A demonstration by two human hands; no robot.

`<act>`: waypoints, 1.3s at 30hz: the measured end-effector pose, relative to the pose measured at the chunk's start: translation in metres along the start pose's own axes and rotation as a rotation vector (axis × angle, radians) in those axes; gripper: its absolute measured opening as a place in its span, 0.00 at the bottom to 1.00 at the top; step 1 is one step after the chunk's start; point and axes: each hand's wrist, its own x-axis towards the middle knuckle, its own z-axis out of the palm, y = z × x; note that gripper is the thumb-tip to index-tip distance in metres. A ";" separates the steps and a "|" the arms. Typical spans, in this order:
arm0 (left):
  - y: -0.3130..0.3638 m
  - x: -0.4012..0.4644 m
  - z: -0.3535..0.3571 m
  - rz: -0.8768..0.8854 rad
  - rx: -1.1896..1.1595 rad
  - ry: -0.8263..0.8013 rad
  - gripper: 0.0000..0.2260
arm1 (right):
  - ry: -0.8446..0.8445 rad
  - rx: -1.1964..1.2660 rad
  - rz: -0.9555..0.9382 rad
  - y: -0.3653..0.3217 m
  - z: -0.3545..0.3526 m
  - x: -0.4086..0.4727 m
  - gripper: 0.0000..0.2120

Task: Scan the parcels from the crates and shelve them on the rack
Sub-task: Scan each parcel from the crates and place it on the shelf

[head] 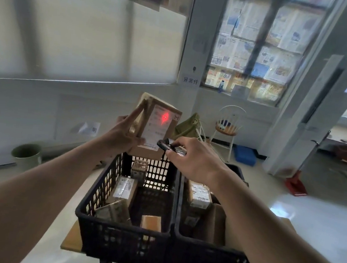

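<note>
Standing side by side on the wooden bench [68, 241], two black plastic crates fill the lower middle of the view; the left crate [122, 232] serves as the landmark. Touching its right wall is the right crate [206, 262], which holds a labelled box [200, 197] and other brown parcels. Inside the left crate lie several taped cardboard parcels [125, 188], most along its left wall, and a small one [139, 168] against the far wall. Above the left crate's far rim, a brown parcel [156, 127] is held upright with its white label facing the camera, and a red cross of light [165, 116] glows on that label. The left hand [124, 133] grips this parcel from its left side, fingers straight along the edge and thumb pressed on the front. Just right of the parcel's lower corner, above the gap between the crates, the right hand [191, 155] pinches a small dark scanner [169, 146], pointed at the label.
</note>
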 end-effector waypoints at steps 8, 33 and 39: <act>0.007 -0.010 -0.015 0.017 -0.014 -0.017 0.50 | -0.058 -0.023 0.014 -0.011 -0.001 -0.014 0.19; 0.022 -0.005 -0.024 -0.052 -0.288 -0.027 0.52 | 0.282 0.286 0.126 0.001 0.011 0.006 0.20; 0.034 -0.026 -0.033 -0.066 -0.377 -0.020 0.50 | 0.478 0.520 0.092 -0.001 0.016 0.035 0.22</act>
